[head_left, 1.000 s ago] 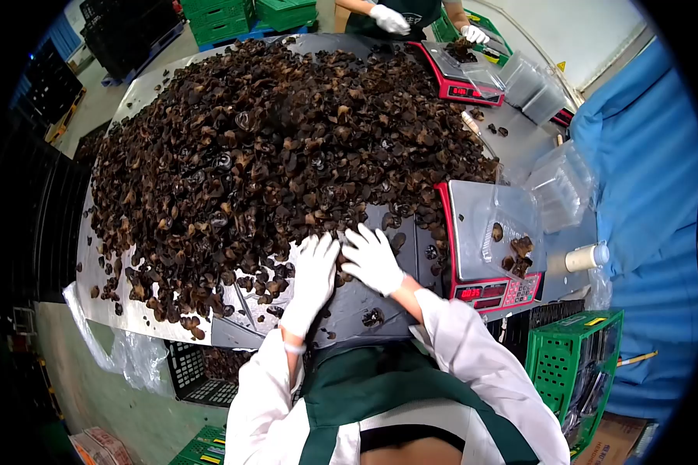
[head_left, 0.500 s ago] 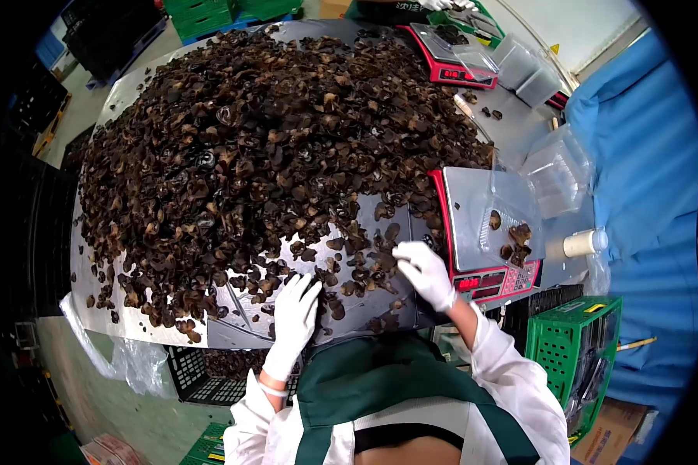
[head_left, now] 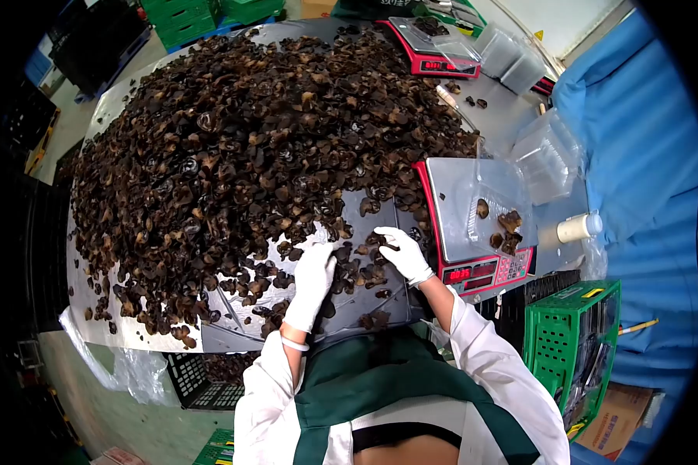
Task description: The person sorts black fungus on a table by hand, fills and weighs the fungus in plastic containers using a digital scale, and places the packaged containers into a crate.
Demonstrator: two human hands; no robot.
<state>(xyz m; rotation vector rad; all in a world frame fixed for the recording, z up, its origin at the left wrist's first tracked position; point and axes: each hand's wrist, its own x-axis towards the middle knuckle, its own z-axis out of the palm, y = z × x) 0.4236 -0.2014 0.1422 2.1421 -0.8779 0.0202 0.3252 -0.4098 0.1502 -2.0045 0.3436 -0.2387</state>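
A large heap of dark brown wood ear mushrooms [head_left: 248, 147] covers much of the metal table. My left hand [head_left: 314, 275], in a white glove, rests at the heap's near edge, fingers extended and holding nothing I can see. To its right, my gloved right hand [head_left: 403, 256] curls its thumb and fingers around a dark wood ear mushroom [head_left: 377, 240]. Loose pieces lie between the two hands. Beside my right hand is a red digital scale [head_left: 473, 209]. On its plate sits a clear plastic tray [head_left: 485, 225] with several mushroom pieces in it.
Another red scale [head_left: 434, 54] stands at the back right. Stacked clear plastic boxes [head_left: 547, 155] and a white-capped bottle [head_left: 579, 228] are at the right. A green crate [head_left: 554, 341] stands below the table's right side, a black crate [head_left: 202, 384] under its front edge. Blue sheeting [head_left: 636, 155] hangs right.
My left hand has moved forward and right, farther onto the mushrooms. My right hand has shifted left, and its fingers now curl around a piece. The view has shifted slightly.
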